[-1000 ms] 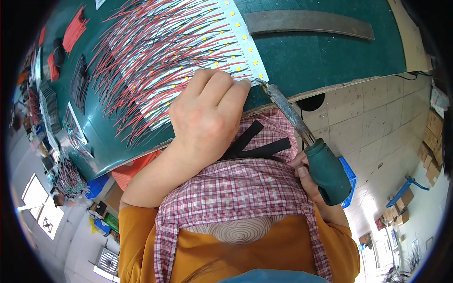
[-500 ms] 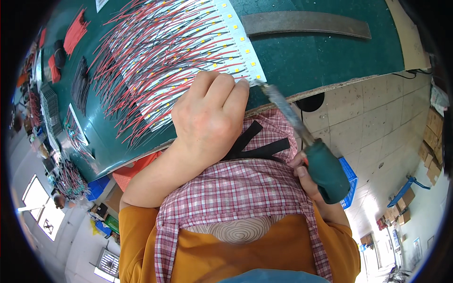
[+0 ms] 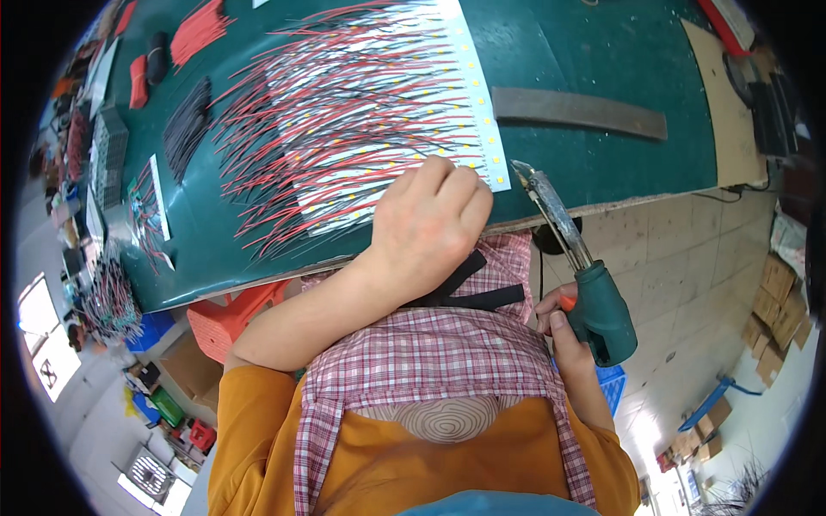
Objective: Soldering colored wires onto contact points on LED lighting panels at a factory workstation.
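Observation:
My left hand point(image 3: 434, 219) is closed over the near right part of a white LED board point(image 3: 499, 168), knuckles up; its fingertips, and whatever they pinch, are hidden. Rows of red and black wires point(image 3: 361, 129) cover the board, fanning out past its left side. Yellow LED chips dot the bare strip along its right edge. In my right hand point(image 3: 564, 322) is a soldering iron point(image 3: 602, 314) with a thick green handle and a long metal barrel. Its tip points up and left, just off the board's right edge, a short way from my left fingers.
A curved grey metal bar point(image 3: 581, 112) lies on the green tabletop point(image 3: 594, 172) right of the board. Bundles of red wires point(image 3: 202, 33) and black wires point(image 3: 187, 129) lie to the left. A red stool point(image 3: 228, 318) stands below the table's near edge.
The view has shifted, so the table sits differently in the picture. The soldering iron's tip has drawn away from the board's edge to the right. My left hand stays closed at the board.

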Demonstrator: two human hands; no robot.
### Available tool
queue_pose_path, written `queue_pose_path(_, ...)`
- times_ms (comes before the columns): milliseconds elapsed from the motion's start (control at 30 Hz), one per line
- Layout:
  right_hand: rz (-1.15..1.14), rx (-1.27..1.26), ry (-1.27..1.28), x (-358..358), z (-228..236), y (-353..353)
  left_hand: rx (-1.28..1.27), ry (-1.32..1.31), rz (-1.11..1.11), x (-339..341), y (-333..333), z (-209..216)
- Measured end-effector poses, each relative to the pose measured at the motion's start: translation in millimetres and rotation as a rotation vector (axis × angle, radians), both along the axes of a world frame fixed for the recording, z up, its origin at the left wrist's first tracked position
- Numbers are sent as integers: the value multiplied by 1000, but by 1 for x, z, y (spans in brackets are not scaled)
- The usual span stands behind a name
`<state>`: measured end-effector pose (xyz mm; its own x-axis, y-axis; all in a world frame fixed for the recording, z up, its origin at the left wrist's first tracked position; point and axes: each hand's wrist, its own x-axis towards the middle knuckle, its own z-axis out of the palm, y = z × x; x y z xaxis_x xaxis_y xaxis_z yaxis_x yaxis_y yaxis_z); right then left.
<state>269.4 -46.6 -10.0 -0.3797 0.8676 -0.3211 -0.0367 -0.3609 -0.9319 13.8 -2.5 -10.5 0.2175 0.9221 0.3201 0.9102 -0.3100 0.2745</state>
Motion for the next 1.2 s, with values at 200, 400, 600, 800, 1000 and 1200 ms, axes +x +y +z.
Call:
queue_pose_path(200,-119,11,-18,-4,-4,12,186,-112,238,-58,-4,33)
queue_pose_path(400,-176,38,119,-28,-6,30,50,-75,215,-55,-36,33)
queue_pose_path(600,-170,61,177,-49,-7,30,-154,-5,209,-31,-48,2)
queue_pose_path(800,-151,75,148,-50,-6,29,-146,18,189,-34,-52,-12)
queue_pose_path(1000,-140,86,150,-58,-1,27,14,107,126,-31,-65,-16)
queue_pose_path(1200,-328,171,96,-38,6,23,232,28,37,-33,-63,0)
